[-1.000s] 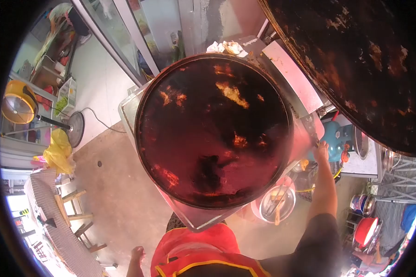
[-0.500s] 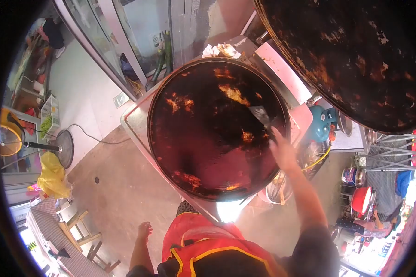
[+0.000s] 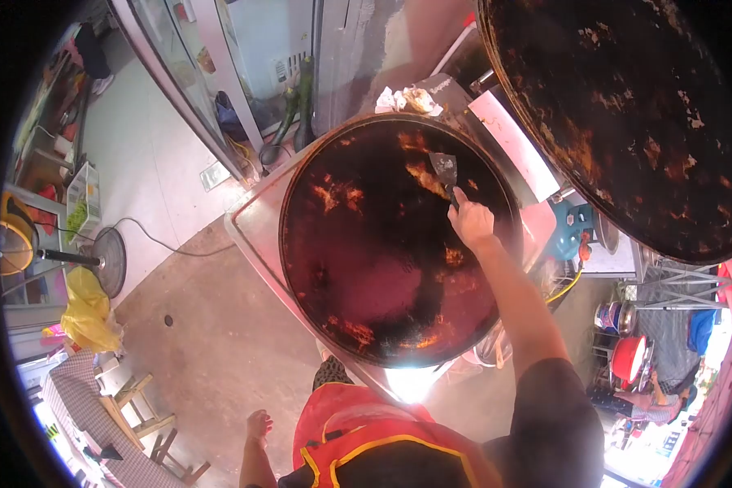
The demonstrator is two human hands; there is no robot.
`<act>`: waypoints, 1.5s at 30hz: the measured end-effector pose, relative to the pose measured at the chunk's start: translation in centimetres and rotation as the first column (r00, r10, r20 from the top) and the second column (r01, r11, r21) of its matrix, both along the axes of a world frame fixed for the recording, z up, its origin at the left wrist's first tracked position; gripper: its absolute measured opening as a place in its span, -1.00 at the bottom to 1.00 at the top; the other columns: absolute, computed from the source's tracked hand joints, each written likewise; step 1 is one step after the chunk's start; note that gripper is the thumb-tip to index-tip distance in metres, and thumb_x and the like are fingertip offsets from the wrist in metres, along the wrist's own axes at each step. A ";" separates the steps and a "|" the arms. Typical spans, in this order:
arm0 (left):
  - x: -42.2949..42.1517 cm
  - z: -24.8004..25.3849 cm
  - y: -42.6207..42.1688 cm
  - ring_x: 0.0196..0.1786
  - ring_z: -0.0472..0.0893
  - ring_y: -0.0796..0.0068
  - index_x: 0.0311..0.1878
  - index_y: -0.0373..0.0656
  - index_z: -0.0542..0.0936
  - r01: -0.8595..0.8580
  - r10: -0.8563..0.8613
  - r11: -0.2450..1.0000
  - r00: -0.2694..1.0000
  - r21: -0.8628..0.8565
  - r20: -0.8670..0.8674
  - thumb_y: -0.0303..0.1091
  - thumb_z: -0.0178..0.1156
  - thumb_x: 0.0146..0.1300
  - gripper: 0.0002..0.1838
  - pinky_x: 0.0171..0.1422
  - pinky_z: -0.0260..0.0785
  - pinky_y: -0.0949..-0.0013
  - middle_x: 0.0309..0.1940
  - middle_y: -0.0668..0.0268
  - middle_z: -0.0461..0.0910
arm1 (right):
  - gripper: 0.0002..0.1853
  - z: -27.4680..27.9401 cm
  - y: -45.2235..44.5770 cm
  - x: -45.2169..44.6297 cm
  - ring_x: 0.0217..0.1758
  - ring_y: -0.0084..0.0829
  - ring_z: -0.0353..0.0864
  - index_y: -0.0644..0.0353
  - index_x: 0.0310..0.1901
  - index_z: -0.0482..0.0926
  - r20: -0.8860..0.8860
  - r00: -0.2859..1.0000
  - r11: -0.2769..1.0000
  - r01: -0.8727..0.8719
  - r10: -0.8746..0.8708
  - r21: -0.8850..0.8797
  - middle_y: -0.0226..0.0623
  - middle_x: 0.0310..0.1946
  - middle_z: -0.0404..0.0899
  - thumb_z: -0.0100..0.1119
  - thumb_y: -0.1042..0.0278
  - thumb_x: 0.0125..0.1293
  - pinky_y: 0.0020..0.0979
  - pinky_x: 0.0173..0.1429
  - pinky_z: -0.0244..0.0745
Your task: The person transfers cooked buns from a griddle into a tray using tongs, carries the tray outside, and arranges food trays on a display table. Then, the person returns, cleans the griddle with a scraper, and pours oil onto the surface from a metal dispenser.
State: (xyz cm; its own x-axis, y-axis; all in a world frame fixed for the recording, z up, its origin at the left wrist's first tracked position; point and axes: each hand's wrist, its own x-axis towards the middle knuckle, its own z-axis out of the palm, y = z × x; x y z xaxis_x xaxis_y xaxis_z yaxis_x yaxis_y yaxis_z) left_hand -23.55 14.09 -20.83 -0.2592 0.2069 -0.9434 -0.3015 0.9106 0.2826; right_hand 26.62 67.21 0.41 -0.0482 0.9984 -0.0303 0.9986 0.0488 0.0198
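Note:
My right hand (image 3: 472,222) grips the dark handle of a scraper (image 3: 445,167) with a flat grey blade. The blade rests at the upper right of a large round griddle (image 3: 358,244), beside an orange-brown patch. The griddle is dark and glossy, with scattered brown and orange patches and a reddish reflection. My left hand (image 3: 259,425) hangs low at my side, away from the griddle, its fingers loosely curled with nothing visible in them.
A large blackened round lid (image 3: 618,122) stands raised at the upper right. Crumpled white paper (image 3: 407,100) lies behind the griddle. A blue-green gas cylinder (image 3: 573,232) with a yellow hose is at the right. A fan (image 3: 110,262) and a wooden chair (image 3: 134,407) are leftward. Other people are in the background.
My right hand has moved up and left over the griddle with the scraper, whose blade now points upward. My left hand stays low. The whole view has shifted slightly.

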 end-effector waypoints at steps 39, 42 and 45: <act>2.1 2.3 6.4 -0.29 0.52 0.44 -0.03 -0.21 0.42 0.185 -0.173 0.959 0.982 0.214 -0.075 -0.21 0.02 0.18 -0.65 -0.30 0.36 0.41 -0.29 0.23 0.51 | -0.49 4.0 -9.2 5.1 -0.33 -0.01 0.50 -0.09 0.18 0.22 -0.257 0.966 0.962 0.096 -0.028 0.257 -0.02 -0.33 0.46 0.04 0.30 0.16 -0.12 -0.26 0.43; 1.6 0.9 7.5 -0.27 0.52 0.44 -0.03 -0.23 0.42 0.160 -0.154 0.958 0.987 0.237 -0.042 -0.22 0.01 0.20 -0.66 -0.29 0.36 0.42 -0.27 0.22 0.51 | -0.50 4.1 -15.4 7.2 -0.27 0.00 0.50 -0.06 0.16 0.24 -0.227 0.962 0.983 0.171 -0.153 0.061 0.01 -0.26 0.47 0.04 0.32 0.15 -0.13 -0.21 0.43; 2.5 2.6 9.2 -0.27 0.51 0.45 -0.02 -0.22 0.42 0.185 -0.176 0.955 0.983 0.232 -0.058 -0.23 0.00 0.20 -0.66 -0.27 0.35 0.43 -0.26 0.22 0.51 | -0.51 3.3 -21.4 9.7 -0.24 -0.02 0.51 -0.03 0.15 0.27 -0.235 0.965 0.989 0.135 -0.120 0.053 0.03 -0.22 0.47 0.05 0.32 0.14 -0.15 -0.20 0.43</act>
State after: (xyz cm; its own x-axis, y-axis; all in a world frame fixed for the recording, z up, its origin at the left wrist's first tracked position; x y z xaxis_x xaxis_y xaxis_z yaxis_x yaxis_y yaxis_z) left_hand -21.08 23.33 -18.27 -0.2301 0.4685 -0.8530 -0.1242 0.8552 0.5032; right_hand 36.36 45.80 3.74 0.0819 0.9960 0.0345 0.9744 -0.0728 -0.2129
